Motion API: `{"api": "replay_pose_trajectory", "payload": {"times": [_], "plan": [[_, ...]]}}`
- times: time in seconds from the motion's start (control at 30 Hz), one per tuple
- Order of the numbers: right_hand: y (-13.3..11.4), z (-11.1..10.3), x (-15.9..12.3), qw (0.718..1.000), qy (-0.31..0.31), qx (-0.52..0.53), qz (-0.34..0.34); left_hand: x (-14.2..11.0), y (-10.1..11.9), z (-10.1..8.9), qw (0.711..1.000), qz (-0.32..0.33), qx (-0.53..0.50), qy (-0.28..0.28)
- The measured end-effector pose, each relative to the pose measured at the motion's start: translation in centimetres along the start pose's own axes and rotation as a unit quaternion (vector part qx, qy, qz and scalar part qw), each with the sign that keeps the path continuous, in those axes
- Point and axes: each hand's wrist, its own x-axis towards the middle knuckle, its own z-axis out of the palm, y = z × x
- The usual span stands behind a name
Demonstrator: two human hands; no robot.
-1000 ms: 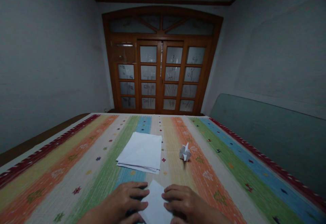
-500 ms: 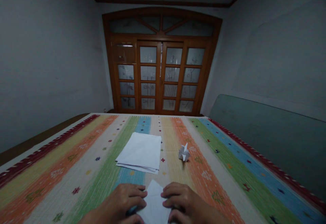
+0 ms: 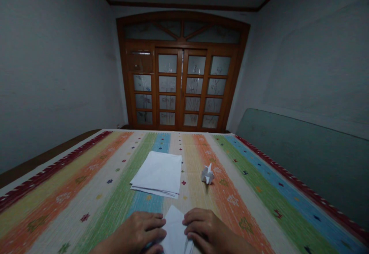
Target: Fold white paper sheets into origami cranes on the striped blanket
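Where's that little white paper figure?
In the head view, the origami figure stands on the striped cloth, right of the paper stack and beyond the right hand.

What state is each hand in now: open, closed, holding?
Left hand: curled, against the folded white paper sheet; grip cannot be told.
Right hand: curled, against its other side; grip cannot be told.

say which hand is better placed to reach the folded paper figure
Probably the right. The right hand lies nearly straight in front of the folded paper figure, while the left hand sits farther off, across the white paper sheet between them.
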Motion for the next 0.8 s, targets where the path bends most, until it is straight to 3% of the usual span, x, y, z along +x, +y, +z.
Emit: {"api": "replay_pose_trajectory", "payload": {"times": [0.17,0.3,0.5,0.8], "plan": [[0.7,0.7,-0.3,0.999,0.021,-0.019,0.017,0.0,0.3,0.4,0.997,0.026,0.067,0.017],[1.5,1.3,-0.9,0.997,0.026,-0.027,0.065,-0.1,0.2,1.4,0.997,0.003,0.057,0.049],[1.7,1.4,-0.8,0.993,0.031,-0.022,0.115,0.2,0.2,2.8,0.988,-0.093,-0.02,0.119],[0.8,1.7,1.3,0.975,0.096,0.007,0.2,1.0,0.4,3.6,0.94,-0.28,-0.127,0.149]]}}
